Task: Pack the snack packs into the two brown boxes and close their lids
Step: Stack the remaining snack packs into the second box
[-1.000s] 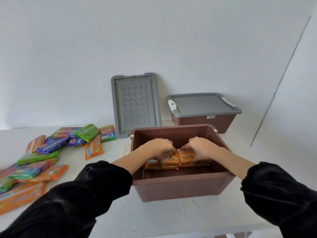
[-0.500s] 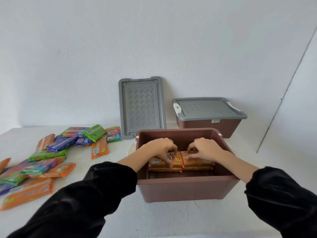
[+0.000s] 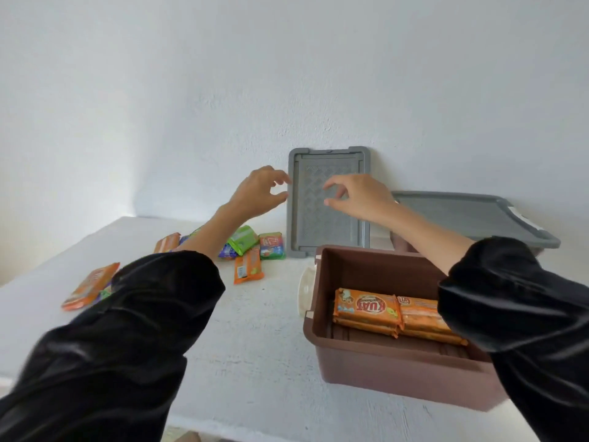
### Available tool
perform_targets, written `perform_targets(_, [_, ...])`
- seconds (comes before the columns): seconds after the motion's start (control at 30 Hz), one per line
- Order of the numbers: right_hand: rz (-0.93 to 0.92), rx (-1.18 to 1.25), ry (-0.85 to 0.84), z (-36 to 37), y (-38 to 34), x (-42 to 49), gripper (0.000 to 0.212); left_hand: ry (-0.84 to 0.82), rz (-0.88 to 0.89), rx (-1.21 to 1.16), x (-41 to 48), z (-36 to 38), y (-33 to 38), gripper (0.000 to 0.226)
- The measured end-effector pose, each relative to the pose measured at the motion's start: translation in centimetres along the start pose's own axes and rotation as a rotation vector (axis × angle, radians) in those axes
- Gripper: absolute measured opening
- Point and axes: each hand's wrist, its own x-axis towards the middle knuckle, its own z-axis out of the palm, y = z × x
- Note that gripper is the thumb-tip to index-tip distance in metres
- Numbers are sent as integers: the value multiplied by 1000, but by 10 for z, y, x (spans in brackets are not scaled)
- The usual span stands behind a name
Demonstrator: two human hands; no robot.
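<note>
An open brown box (image 3: 376, 365) stands on the white table at the right, with orange snack packs (image 3: 366, 309) stacked inside. Its grey lid (image 3: 315, 224) leans upright against the wall behind. My left hand (image 3: 258, 193) hovers just left of the lid's edge, fingers loosely curved and holding nothing. My right hand (image 3: 360, 196) is raised in front of the lid, also holding nothing. A second brown box (image 3: 401, 244) with a grey lid (image 3: 471, 215) on it sits at the back right. More snack packs (image 3: 248, 247) lie on the table to the left.
A white latch (image 3: 306, 290) hangs on the open box's left side. An orange pack (image 3: 90, 287) lies near the left, partly behind my black sleeve. The white wall runs close behind the table. Bare tabletop shows in front of the loose packs.
Both hands have let go of the orange packs in the box and risen toward the leaning grey lid. The view has swung left, so the box now sits to the right.
</note>
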Motion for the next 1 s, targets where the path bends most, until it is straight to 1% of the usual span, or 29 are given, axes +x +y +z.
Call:
perform_targets(0.1, [-27, 22, -76, 26, -27, 25, 41, -39, -176, 20, -14, -17, -44, 29])
perform_targets(0.2, [-43, 26, -166, 60, -48, 43, 42, -127, -353, 39, -29, -17, -85, 33])
perform_targets(0.3, [-41, -5, -291, 98, -63, 54, 41, -204, -445, 39, -40, -2, -117, 37])
perform_targets(0.4, [-14, -63, -449, 139, -69, 62, 35, -272, -426, 22, -43, 27, -139, 43])
perform_targets(0.5, [75, -53, -626, 173, -67, 71, 43, -300, -388, 54, -43, 64, -153, 50])
perform_targets(0.63, [365, 113, -789, 194, -68, 83, 52, -304, -441, 210, -38, 100, -158, 65])
perform_targets(0.7, [407, 121, -811, 201, -69, 86, 49, -306, -429, 317, -35, 110, -157, 67])
perform_targets(0.73, [411, 109, -808, 205, -70, 87, 47, -284, -415, 347, -33, 113, -158, 63])
perform_targets(0.8, [392, 70, -794, 210, -69, 87, 37, -213, -372, 365, -30, 113, -162, 48])
perform_targets(0.87, [347, 31, -782, 212, -67, 87, 29, -169, -331, 328, -27, 108, -166, 35])
perform_targets(0.9, [330, 26, -783, 212, -66, 88, 31, -166, -323, 307, -27, 103, -169, 31])
perform_targets(1.0, [258, 4, -770, 217, -67, 90, 52, -168, -335, 263, -32, 86, -180, 36])
